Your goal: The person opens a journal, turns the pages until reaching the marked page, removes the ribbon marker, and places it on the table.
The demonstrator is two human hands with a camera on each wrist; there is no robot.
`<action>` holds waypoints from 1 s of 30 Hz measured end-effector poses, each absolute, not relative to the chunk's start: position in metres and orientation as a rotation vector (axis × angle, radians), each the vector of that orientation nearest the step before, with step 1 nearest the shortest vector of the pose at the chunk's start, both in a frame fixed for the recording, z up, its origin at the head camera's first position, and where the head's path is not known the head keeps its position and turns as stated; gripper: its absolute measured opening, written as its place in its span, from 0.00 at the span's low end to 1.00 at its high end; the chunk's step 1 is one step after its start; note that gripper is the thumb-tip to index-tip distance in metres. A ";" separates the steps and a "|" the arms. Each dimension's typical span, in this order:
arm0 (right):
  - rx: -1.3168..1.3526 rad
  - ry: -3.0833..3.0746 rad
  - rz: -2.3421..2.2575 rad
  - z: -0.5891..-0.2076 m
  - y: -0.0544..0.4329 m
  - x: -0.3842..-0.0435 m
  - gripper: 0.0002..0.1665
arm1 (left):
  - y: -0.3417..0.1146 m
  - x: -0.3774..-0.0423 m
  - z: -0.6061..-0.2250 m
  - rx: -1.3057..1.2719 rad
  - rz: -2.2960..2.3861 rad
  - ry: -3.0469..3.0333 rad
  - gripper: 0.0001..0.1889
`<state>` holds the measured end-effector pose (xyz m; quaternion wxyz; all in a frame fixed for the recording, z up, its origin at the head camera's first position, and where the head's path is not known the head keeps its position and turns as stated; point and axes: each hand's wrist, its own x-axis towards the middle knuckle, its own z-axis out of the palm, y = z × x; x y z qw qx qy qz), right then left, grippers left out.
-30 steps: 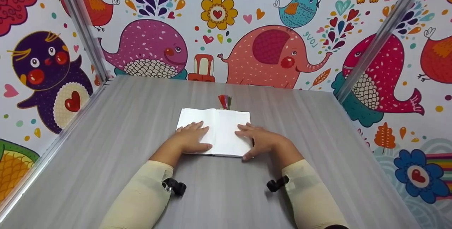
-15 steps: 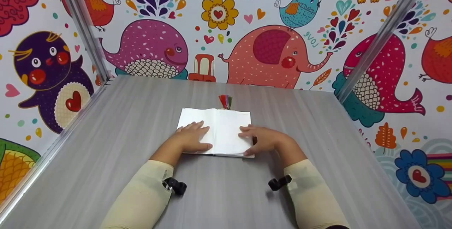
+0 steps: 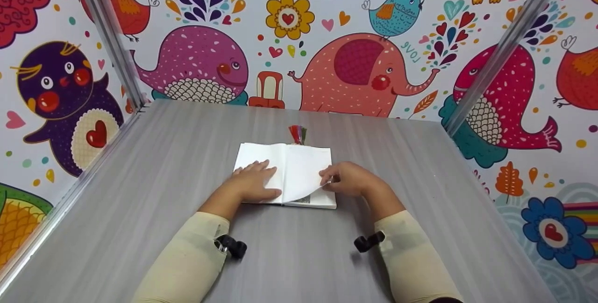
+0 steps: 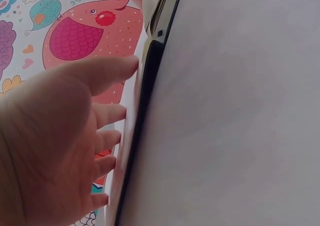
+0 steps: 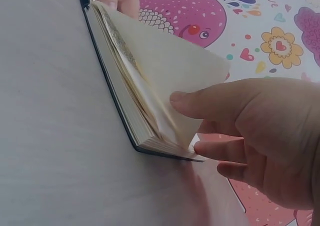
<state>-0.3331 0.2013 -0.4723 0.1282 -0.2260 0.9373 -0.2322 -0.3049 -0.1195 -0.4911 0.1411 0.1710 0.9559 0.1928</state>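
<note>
An open book (image 3: 259,151) with white pages and a dark cover lies on the grey table. My left hand (image 3: 252,182) rests flat on its left page, fingers spread. At the right side, my right hand (image 3: 351,179) pinches the near outer corner of a page (image 5: 165,51) between thumb and fingers, and that page curls up. Beneath the lifted page a dark grey printed patch (image 3: 304,199) shows. In the left wrist view the left fingertips (image 4: 108,140) press on the paper near the book's dark edge. A red, purple and green tassel (image 3: 297,134) sticks out beyond the book's far edge.
The grey tabletop (image 3: 196,130) extends around the book. Metal rails (image 3: 110,37) stand at the back corners, against walls printed with cartoon animals. Black wrist mounts (image 3: 231,246) sit on the cream sleeves (image 3: 187,261).
The right hand has drawn in from the right page's near corner and now pinches a page, whose near corner has risen. The left hand stays in place.
</note>
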 end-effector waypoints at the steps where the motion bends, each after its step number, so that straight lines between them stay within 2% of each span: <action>1: -0.653 2.733 -0.679 -0.473 0.201 -0.334 0.08 | -0.119 -0.305 -0.491 0.491 0.552 2.764 0.47; 5: -0.632 2.750 -0.734 -0.474 0.202 -0.334 0.10 | -0.115 -0.306 -0.494 0.491 0.535 2.786 0.51; 9: -0.678 2.763 -0.777 -0.473 0.204 -0.334 0.05 | -0.111 -0.304 -0.495 0.497 0.540 2.798 0.59; 14: -0.707 2.785 -0.800 -0.472 0.203 -0.334 0.06 | -0.104 -0.299 -0.492 0.500 0.578 2.810 0.66; 24: -0.664 2.876 -0.844 -0.468 0.197 -0.331 0.15 | -0.093 -0.296 -0.497 0.520 0.595 2.876 0.72; 30: -0.723 2.953 -0.863 -0.468 0.192 -0.330 0.17 | -0.087 -0.296 -0.498 0.484 0.594 2.901 0.71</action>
